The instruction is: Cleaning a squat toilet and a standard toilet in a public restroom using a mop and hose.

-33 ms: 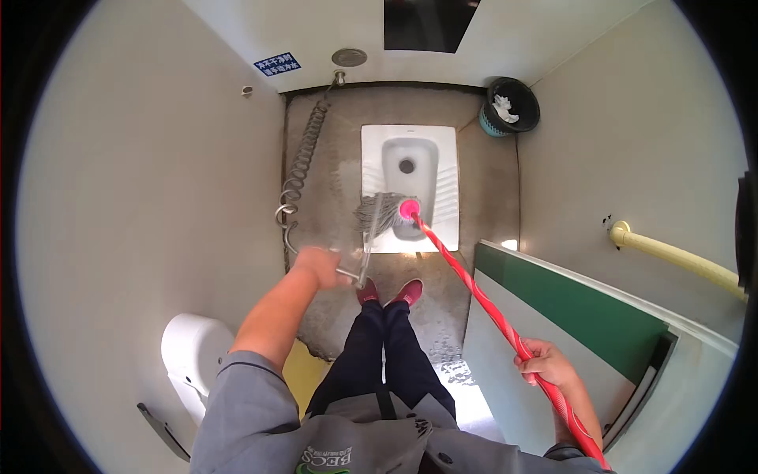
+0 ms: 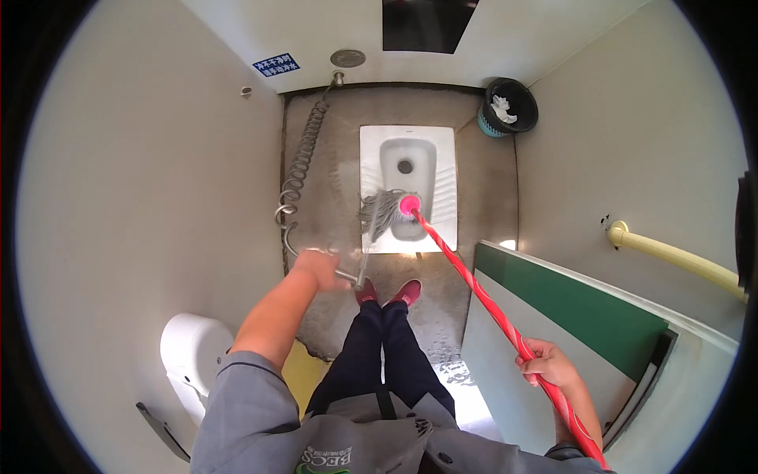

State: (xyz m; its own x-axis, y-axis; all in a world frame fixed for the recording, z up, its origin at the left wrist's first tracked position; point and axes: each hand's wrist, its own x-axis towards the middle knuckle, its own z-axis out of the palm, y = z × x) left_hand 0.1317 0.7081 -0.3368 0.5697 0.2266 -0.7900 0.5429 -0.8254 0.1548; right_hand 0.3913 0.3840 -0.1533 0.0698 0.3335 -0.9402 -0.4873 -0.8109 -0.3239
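Observation:
Closed fingers of my left hand (image 2: 317, 268) grip a metal spray nozzle (image 2: 347, 279) on a coiled metal hose (image 2: 304, 158) along the left side. A clear stream of water runs from it up to the grey string mop head (image 2: 381, 212), which lies over the left part of the white squat toilet (image 2: 446, 146). My right hand (image 2: 545, 362) is wrapped round the red mop handle (image 2: 474, 280), which slants from the pink socket (image 2: 410, 205) down to the lower right. My red shoes (image 2: 407, 292) are just below the toilet.
Beige walls enclose the stall. A black bin (image 2: 521, 110) with white paper stands at back right. A yellow grab rail (image 2: 679, 257) is on the right wall, above a green-and-white door (image 2: 568, 316). A white wall dispenser (image 2: 185, 347) is at lower left, a dark rectangle (image 2: 426, 24) on the back wall.

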